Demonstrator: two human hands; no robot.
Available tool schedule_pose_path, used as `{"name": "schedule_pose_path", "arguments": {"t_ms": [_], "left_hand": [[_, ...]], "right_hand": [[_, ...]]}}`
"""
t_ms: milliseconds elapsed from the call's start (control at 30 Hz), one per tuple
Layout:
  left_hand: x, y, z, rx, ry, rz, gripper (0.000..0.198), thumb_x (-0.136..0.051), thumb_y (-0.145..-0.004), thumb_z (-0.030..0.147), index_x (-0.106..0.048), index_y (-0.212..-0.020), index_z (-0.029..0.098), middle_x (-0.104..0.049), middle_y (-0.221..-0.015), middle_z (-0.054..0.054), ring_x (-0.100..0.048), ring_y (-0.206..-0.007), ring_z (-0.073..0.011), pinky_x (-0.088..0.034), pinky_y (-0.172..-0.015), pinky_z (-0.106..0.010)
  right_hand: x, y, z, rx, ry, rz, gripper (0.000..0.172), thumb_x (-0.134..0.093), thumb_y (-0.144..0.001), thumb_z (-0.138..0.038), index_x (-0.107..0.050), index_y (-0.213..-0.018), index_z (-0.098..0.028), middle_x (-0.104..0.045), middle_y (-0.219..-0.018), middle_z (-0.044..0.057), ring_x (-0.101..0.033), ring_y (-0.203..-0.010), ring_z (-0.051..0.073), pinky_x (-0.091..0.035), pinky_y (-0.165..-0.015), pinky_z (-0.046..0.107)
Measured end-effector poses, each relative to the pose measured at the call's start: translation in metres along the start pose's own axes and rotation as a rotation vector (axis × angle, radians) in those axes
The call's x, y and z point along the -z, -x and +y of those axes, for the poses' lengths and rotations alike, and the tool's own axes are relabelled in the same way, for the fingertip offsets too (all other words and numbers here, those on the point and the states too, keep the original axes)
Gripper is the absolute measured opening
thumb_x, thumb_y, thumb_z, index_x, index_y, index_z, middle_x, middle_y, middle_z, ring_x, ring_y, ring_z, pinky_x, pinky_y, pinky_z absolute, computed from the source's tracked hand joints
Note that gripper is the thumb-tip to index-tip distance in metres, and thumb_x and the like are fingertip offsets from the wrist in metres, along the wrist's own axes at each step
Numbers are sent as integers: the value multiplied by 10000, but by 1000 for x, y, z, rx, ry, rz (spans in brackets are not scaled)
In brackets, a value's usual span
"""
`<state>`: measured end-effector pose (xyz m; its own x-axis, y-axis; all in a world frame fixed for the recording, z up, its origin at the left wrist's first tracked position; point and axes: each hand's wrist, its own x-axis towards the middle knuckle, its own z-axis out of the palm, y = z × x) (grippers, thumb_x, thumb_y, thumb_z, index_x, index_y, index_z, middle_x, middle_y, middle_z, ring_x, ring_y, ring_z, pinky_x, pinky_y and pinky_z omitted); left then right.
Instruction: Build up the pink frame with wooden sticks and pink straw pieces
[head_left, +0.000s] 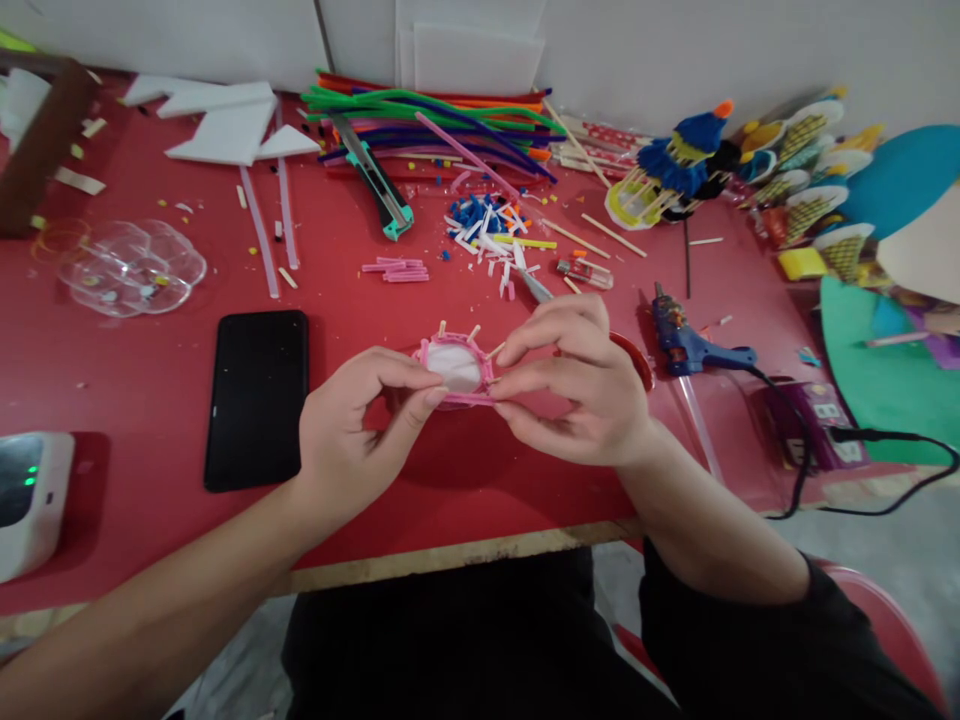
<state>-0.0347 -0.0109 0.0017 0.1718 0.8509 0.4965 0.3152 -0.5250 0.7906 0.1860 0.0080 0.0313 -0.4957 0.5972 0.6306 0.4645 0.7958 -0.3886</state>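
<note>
A small round craft piece (457, 368) with a pink rim, a white centre and short wooden sticks poking out of it is held above the red table (465, 480). My left hand (360, 435) pinches its left and lower edge between thumb and fingers. My right hand (574, 385) pinches its right edge, fingers curled close together. Both hands hover a little above the table near its front edge.
A black phone (257, 398) lies left of my hands. A blue glue gun (686, 340) with a black cable lies to the right. Behind are cut straw bits (487, 235), pipe cleaners (435, 125), a utility knife (375, 180), white foam pieces (225, 125), a clear tray (131, 265) and finished crafts (795, 170).
</note>
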Motion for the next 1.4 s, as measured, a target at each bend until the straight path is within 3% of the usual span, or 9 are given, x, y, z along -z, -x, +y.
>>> {"name": "schedule_pose_path", "arguments": {"t_ms": [233,433,1400], "left_hand": [[4,-2,4,17,-51,-38,106,-655,-888,255,-655,-988,218,-701,-869,-9,-652,-717,-124,-539,-641,-248],[10,-6,3,-91,-146,-97,126,-626,-874,121,-668,-932,225,-733,-885,-10,-689,-807,-152,-563,-759,-291],[11,-8,0,-116,-317,-120,136,-662,-836,176,-629,-962,213,-725,-864,-16,-675,-760,-152,-556,-739,-275]], "right_hand": [[2,2,8,-53,-1,-27,68,-665,-811,-178,-659,-789,-242,-623,-927,28,-553,-931,222,-441,-896,472],[5,1,15,-55,-18,-60,67,-657,-823,-182,-675,-788,-236,-598,-945,31,-552,-927,210,-418,-885,457],[5,2,16,-80,9,-81,66,-671,-829,-184,-687,-809,-245,-598,-966,46,-554,-950,224,-427,-890,457]]}}
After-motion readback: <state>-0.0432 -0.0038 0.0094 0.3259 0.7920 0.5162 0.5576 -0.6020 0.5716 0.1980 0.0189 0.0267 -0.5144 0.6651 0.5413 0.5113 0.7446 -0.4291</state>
